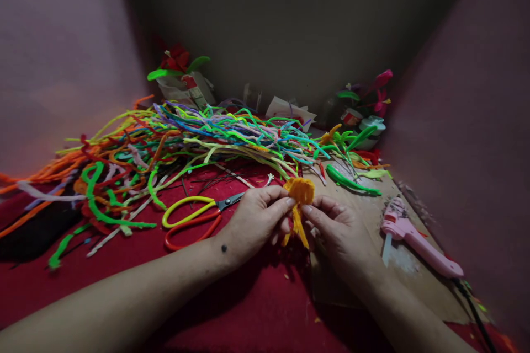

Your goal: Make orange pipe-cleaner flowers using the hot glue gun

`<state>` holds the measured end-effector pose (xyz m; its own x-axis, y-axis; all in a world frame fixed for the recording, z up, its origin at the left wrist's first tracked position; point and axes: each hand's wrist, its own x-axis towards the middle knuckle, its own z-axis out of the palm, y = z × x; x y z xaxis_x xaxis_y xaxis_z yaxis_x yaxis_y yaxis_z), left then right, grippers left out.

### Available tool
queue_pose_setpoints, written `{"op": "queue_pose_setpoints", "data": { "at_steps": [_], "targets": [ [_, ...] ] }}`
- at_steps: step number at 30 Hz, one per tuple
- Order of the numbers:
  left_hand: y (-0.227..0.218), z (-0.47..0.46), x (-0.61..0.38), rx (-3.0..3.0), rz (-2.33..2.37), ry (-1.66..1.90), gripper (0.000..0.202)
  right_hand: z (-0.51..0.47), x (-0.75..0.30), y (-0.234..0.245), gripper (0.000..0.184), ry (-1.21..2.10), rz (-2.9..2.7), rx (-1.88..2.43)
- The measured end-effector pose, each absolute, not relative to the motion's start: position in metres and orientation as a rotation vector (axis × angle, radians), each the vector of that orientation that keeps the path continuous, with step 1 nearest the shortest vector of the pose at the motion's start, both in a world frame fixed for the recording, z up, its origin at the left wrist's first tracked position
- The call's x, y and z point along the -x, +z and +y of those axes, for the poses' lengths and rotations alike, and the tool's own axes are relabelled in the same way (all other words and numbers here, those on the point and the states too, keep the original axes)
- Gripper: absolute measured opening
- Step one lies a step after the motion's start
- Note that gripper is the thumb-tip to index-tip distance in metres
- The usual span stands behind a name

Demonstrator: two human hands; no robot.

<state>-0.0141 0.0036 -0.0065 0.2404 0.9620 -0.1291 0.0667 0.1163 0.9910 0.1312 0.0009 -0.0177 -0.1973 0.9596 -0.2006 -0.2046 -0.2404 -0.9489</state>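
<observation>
Between my two hands is an orange pipe-cleaner piece [301, 192], flat and rounded at the top, with loose ends hanging below. My left hand [265, 215] pinches its left side between thumb and fingers. From the other side my right hand [337, 226] grips it near the lower ends, thumb against fingers. Just left of my left hand lie scissors [192, 212] with one yellow and one red handle, their blade tips hidden behind that hand. A pink glue gun [422, 242] rests on the cardboard [356, 292] to the right of my right hand.
A big heap of multicoloured pipe cleaners [232, 132] spreads across the back and left of the red cloth [248, 309]. Green pipe-cleaner leaves [351, 181] lie on the cardboard. Pipe-cleaner flowers stand at the back left [178, 60] and back right [381, 94]. A black cord [472, 309] trails from the glue gun.
</observation>
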Motion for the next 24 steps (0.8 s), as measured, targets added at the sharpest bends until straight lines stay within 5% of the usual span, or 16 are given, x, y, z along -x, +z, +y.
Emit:
{"op": "queue_pose_setpoints", "data": {
  "at_steps": [24],
  "targets": [
    [-0.007, 0.007, 0.013, -1.102, 1.168, 0.991, 0.010, 0.005, -0.134, -0.029, 0.018, 1.788, -0.957, 1.033]
  ]
}}
